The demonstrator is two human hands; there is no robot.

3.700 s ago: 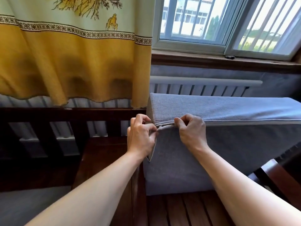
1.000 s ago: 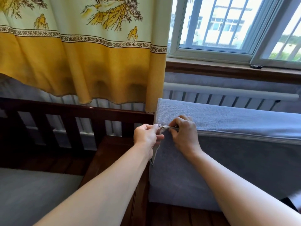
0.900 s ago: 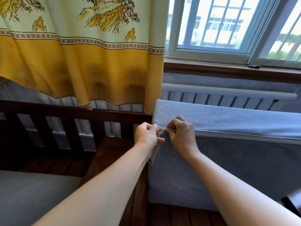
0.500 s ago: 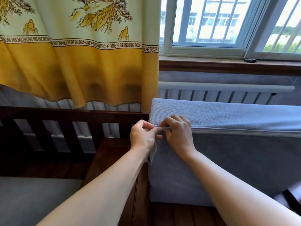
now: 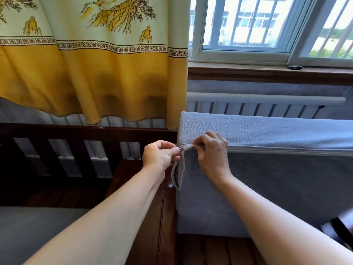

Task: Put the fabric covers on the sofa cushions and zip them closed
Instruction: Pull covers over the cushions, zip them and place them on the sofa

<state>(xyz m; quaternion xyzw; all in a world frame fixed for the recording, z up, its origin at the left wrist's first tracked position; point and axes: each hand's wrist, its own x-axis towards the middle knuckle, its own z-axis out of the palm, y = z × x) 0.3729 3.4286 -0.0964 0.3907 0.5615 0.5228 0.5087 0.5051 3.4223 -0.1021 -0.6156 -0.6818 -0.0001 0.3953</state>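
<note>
The left hand [image 5: 160, 158] is pinching the little metal zip pull [image 5: 181, 149] between thumb and curled forefinger, right at the near-left top corner of the cushion [image 5: 277, 188]. Just to its right, the right hand [image 5: 213, 155] has its fingers curled down over the closed zip line [image 5: 286, 151], nipping the cover's fabric beside the pull to hold it taut. The two hands are almost touching, with the pull between them.

What matters from here is the turn. The zip runs long and level along the cushion's top near edge, from far right to this corner, and that stretch looks closed. At the corner it bends downward, and below the pull a gaping flap [image 5: 177, 173] of cover hangs open along the left end. So the left hand, which is the nearer one, would likely have to draw the pull down and toward the person, not further left.

The grey cushion stands on edge on the dark wooden sofa frame [image 5: 168, 217], below the window [image 5: 248, 35], with a yellow curtain [image 5: 95, 73] hanging to the left.
</note>
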